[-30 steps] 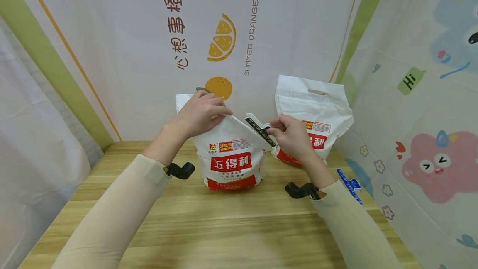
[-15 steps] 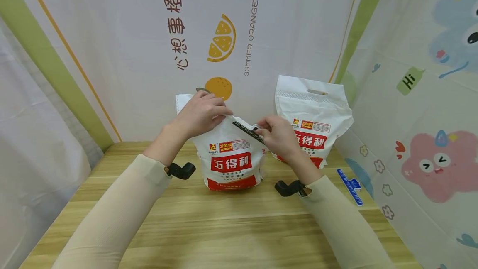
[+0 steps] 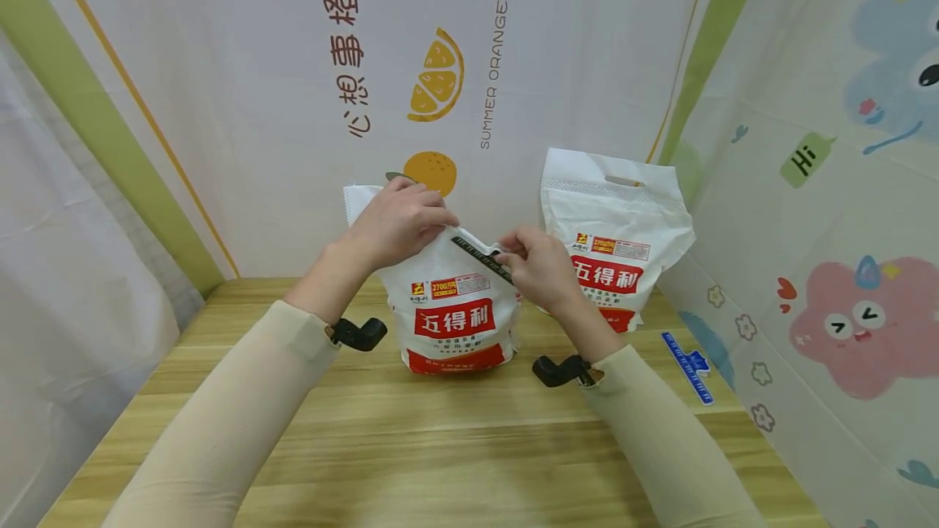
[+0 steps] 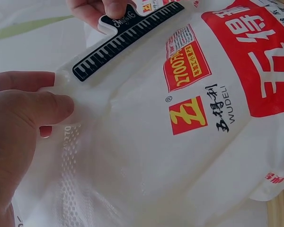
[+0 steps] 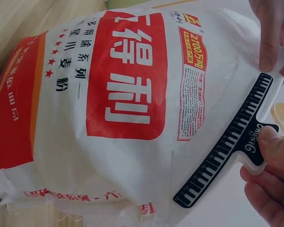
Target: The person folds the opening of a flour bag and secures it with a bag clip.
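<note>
A white flour bag (image 3: 447, 267) with red labels stands on the table. My left hand (image 3: 402, 222) pinches its folded top edge between thumb and fingers, plain in the left wrist view. A black-and-white bag clip (image 5: 225, 142) with a piano-key pattern and "Music" lettering lies along the slanting top edge, just right of the left fingers. Its tab sits between the thumb and fingers of my right hand (image 3: 539, 267). In the right wrist view the long black bar overlaps the bag's front near the top. The clip's back side is hidden.
Another white flour bag (image 3: 619, 210), with a handle slot, stands behind at the right against the curtain (image 3: 579, 63). A blue clip (image 3: 687, 367) of similar shape lies on the wooden table (image 3: 411, 455) near the right side curtain (image 3: 829, 226).
My right hand has moved left with the black clip, from right of the bag onto its slanting top edge near my left fingers. The left hand has kept its grip in place.
</note>
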### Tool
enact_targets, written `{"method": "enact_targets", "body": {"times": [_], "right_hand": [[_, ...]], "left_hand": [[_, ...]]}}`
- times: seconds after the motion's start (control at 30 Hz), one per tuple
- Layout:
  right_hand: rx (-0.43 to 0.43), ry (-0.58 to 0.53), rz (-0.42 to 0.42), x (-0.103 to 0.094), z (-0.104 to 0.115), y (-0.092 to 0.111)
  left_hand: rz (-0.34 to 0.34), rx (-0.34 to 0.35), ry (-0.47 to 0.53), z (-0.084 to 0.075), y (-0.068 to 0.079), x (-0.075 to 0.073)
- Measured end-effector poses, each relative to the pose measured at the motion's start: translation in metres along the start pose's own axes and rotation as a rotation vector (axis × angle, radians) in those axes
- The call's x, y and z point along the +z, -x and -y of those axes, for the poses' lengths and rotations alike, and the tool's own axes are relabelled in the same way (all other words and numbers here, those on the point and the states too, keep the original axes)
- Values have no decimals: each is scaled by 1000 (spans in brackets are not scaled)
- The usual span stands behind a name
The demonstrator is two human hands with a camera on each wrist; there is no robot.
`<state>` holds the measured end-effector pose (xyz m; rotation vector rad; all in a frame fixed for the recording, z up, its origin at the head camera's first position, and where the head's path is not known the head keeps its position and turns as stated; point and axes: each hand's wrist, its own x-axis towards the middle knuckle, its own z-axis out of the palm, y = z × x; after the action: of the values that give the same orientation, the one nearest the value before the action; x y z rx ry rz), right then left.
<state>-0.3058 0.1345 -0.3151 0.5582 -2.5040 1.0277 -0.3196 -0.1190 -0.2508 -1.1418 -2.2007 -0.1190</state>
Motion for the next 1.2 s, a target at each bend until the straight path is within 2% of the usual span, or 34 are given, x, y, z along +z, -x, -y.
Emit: {"method": "enact_targets", "body": {"times": [0.9, 1.2], "right_hand": [[13, -16, 51, -2, -1, 5], [-7, -127, 54, 0, -13, 10]], "left_hand": [[-4, 21, -17, -5, -3, 0], [-18, 28, -36, -6, -1, -1]]}}
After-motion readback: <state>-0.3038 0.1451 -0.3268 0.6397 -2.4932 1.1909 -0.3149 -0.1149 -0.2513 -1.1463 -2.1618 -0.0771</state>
